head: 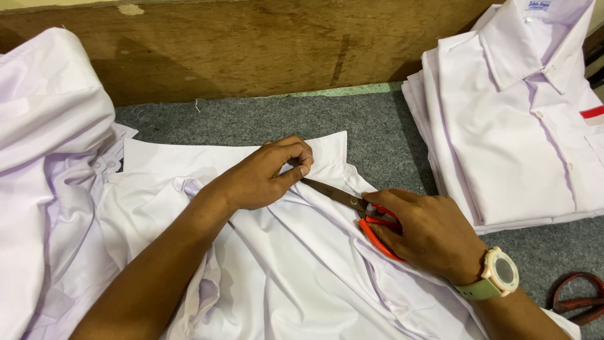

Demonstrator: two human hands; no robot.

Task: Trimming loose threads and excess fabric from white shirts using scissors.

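- At the far left of the frame a heap of white cloth (44, 164) lies bunched against the wooden board (251, 44).
- In the lower centre a white shirt (296, 277) is spread on the grey mat (251, 119), its collar (327, 151) toward the board.
- Your left hand (264, 176) rests on the shirt just below the collar, fingers curled tight, thumb and forefinger pinching the cloth near the blade tips.
- The scissors (352, 204) lie right of centre, metal blades pointing up-left to that pinch, orange handles lower right.
- Your right hand (428, 233) grips the handles, fingers closed around them; how far the blades are parted you cannot tell.
- A pale watch (500, 274) sits on that wrist.
- At the upper right is a stack of folded shirts (522, 119).
- At the lower right edge, dark red scissor handles (582, 299) lie on the mat.
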